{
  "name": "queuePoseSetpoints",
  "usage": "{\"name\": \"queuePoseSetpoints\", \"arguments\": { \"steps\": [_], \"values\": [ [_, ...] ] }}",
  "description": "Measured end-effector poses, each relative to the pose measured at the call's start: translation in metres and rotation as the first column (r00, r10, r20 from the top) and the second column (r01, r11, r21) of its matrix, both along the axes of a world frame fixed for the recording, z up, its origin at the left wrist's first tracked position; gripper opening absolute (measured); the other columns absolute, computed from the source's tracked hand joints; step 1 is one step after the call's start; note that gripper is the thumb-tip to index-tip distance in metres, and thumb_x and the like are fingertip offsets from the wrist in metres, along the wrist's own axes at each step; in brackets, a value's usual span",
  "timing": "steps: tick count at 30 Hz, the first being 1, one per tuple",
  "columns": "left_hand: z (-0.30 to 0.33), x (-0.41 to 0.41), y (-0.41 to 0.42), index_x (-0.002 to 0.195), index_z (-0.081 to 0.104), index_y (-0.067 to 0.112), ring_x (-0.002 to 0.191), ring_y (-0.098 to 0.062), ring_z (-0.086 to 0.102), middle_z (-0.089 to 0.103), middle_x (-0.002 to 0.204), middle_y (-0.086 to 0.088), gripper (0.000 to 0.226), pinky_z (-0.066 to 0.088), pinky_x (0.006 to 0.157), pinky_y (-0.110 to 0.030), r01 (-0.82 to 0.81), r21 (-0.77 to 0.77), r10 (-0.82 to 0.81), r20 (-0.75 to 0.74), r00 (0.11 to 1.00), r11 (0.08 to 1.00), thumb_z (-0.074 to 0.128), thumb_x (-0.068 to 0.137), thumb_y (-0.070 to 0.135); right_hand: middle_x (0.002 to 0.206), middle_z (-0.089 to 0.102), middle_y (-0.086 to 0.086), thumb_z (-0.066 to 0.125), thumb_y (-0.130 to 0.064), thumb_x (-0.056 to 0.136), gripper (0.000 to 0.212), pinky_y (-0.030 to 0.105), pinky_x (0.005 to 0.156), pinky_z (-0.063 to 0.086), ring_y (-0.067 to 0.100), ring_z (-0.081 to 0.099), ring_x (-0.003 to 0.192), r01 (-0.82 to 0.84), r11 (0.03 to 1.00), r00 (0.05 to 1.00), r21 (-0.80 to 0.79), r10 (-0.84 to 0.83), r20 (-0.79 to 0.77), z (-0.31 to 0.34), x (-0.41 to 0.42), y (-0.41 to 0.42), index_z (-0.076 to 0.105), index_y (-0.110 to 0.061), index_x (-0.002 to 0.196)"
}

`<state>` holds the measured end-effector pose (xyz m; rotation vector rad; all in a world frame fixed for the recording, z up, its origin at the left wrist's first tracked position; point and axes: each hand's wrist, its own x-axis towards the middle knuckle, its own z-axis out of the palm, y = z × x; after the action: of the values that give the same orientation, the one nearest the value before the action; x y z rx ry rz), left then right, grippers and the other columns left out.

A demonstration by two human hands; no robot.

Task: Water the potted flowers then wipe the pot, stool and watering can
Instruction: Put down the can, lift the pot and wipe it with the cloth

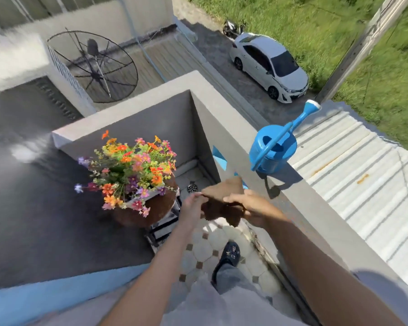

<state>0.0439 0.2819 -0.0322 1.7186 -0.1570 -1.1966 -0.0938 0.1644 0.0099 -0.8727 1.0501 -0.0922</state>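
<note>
Between the two hands hangs a brown cloth (222, 203), stretched across the gap. The left hand (190, 207) pinches one edge with closed fingers, and the right hand (247, 204) is clamped on the other side; probably they are spreading or folding it into a pad for wiping. Just left of the hands, the flowers (131, 171) fill a pot whose body is mostly hidden beneath them, standing on a round brown stool (156, 208) with a dark frame, near enough to wipe without a step. Up to the right, the blue watering can (272, 150) sits upright on top of the grey wall (240, 135), spout aimed away, seemingly parked there after watering. Below lie the patterned tiled floor (212, 241) and a dark shoe (229, 255).
</note>
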Motion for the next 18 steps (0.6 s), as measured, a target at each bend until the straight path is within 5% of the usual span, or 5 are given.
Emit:
{"name": "queuePoseSetpoints", "arguments": {
  "steps": [3, 6, 9, 14, 18],
  "values": [
    [0.000, 0.023, 0.028, 0.093, 0.065, 0.016, 0.067, -0.018, 0.053, 0.065, 0.086, -0.006, 0.011, 0.044, 0.054, -0.026, -0.180, 0.039, 0.176, 0.084, 0.981, 0.983, 0.056, 0.090, 0.023, 0.101, 0.070, 0.018, 0.072, -0.004, 0.081, 0.036, 0.037, 0.074, 0.060, 0.027, 0.068, 0.089, -0.027, 0.999, 0.997, -0.026, 0.029, 0.075, -0.001, 0.035, 0.024, 0.061, -0.004, 0.115],
    [-0.005, 0.044, 0.043, 0.083, 0.061, 0.016, 0.061, -0.018, 0.045, 0.068, 0.081, -0.008, 0.011, 0.035, 0.057, -0.031, -0.372, 0.067, 0.364, 0.116, 0.924, 0.926, 0.053, 0.089, 0.020, 0.108, 0.068, 0.015, 0.070, -0.012, 0.086, 0.038, 0.041, 0.087, 0.058, 0.027, 0.067, 0.097, -0.032, 0.999, 0.998, -0.013, 0.032, 0.050, -0.004, 0.062, 0.039, 0.056, -0.011, 0.121],
    [-0.017, 0.066, 0.042, 0.090, 0.060, 0.014, 0.056, -0.018, 0.041, 0.066, 0.075, -0.006, 0.017, 0.031, 0.054, -0.030, -0.481, 0.119, 0.477, 0.069, 0.876, 0.868, 0.046, 0.097, 0.020, 0.113, 0.067, 0.015, 0.071, -0.019, 0.086, 0.042, 0.037, 0.079, 0.060, 0.028, 0.067, 0.099, -0.073, 0.996, 0.997, -0.049, 0.073, 0.005, -0.013, 0.080, 0.039, 0.055, -0.012, 0.124],
    [-0.039, 0.100, 0.021, 0.108, 0.063, 0.019, 0.056, -0.015, 0.044, 0.065, 0.071, -0.004, 0.024, 0.031, 0.051, -0.024, -0.617, 0.187, 0.627, 0.007, 0.779, 0.764, 0.047, 0.099, 0.035, 0.094, 0.067, 0.019, 0.067, -0.021, 0.084, 0.027, 0.038, 0.060, 0.048, 0.028, 0.062, 0.075, -0.200, 0.967, 0.980, -0.156, 0.200, -0.012, -0.023, 0.099, 0.027, 0.063, -0.012, 0.109],
    [-0.057, 0.120, 0.003, 0.090, 0.058, 0.016, 0.057, -0.014, 0.039, 0.049, 0.071, 0.000, 0.033, 0.031, 0.051, -0.028, -0.633, 0.268, 0.666, -0.047, 0.744, 0.726, 0.042, 0.100, 0.042, 0.094, 0.074, 0.013, 0.067, -0.015, 0.083, 0.021, 0.042, 0.074, 0.057, 0.026, 0.071, 0.081, -0.157, 0.972, 0.987, -0.173, 0.148, -0.064, -0.041, 0.116, 0.005, 0.067, -0.015, 0.104]
  ]
}}
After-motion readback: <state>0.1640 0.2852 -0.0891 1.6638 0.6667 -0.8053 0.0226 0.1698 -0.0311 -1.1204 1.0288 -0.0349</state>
